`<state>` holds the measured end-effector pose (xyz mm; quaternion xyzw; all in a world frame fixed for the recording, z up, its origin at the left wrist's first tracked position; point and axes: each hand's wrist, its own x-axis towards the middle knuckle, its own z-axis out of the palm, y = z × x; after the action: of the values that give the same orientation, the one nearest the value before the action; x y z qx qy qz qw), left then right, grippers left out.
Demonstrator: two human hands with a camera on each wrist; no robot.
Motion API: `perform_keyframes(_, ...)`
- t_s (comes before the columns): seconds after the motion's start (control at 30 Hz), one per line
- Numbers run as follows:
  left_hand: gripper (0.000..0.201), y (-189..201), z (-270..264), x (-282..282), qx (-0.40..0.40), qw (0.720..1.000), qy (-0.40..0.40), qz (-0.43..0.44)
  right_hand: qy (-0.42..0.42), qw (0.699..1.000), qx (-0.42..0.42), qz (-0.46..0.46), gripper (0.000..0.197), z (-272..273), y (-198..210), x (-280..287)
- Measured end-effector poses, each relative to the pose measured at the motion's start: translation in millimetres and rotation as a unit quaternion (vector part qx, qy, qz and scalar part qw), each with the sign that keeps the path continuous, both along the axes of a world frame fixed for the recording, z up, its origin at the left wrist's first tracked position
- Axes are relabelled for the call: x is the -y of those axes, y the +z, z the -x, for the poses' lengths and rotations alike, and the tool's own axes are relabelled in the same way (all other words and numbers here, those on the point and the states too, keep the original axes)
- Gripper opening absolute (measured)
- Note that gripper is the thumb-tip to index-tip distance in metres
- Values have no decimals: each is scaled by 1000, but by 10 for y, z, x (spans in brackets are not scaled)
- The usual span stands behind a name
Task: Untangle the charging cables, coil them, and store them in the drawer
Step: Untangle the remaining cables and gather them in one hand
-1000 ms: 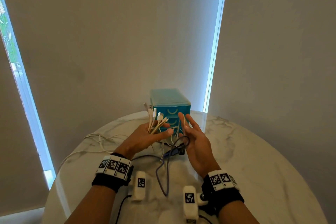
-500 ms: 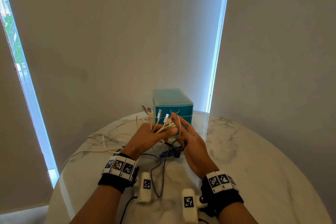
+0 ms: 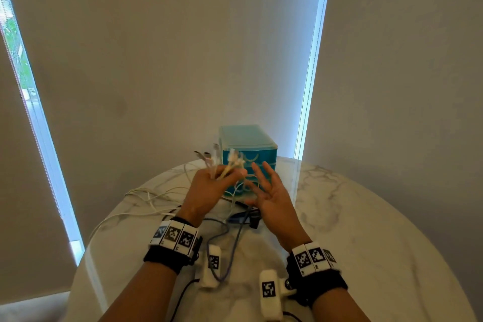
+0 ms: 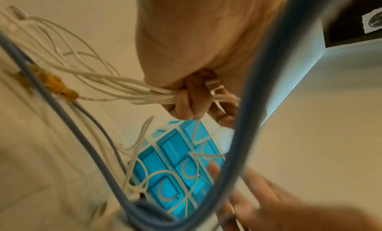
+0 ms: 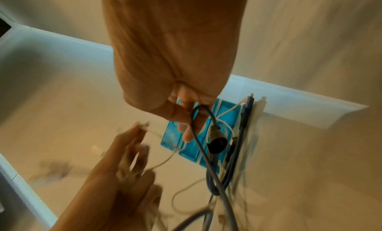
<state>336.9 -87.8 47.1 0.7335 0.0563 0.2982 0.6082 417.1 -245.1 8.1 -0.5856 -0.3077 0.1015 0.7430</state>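
My left hand point(image 3: 222, 180) grips a bundle of white charging cables point(image 3: 230, 163), plug ends sticking up in front of the teal drawer unit point(image 3: 248, 144). In the left wrist view the curled fingers point(image 4: 186, 100) clamp the white cables point(image 4: 128, 89). My right hand point(image 3: 264, 188) is just right of it, palm up, fingers spread and straight. A blue-grey cable point(image 5: 203, 146) loops over one of its fingers point(image 5: 187, 130), and a dark round plug point(image 5: 218, 143) hangs beside it. The blue-grey cable point(image 3: 235, 238) trails down onto the marble table point(image 3: 366, 230). All drawers look closed.
Loose white cable strands point(image 3: 146, 198) spread over the table's left side, toward its rim. The drawer unit stands at the far edge against the wall. The view is blurred by motion.
My right hand, which touched the plug ends half a second ago, has drawn back to the right with spread fingers. The left hand has raised the bundle slightly toward the drawer unit.
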Motion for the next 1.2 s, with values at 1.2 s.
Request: perform_keyframes(1.2, 20, -16, 1, -425, 54, 963, 46, 258, -56, 872, -332, -354, 37, -370, -21, 471)
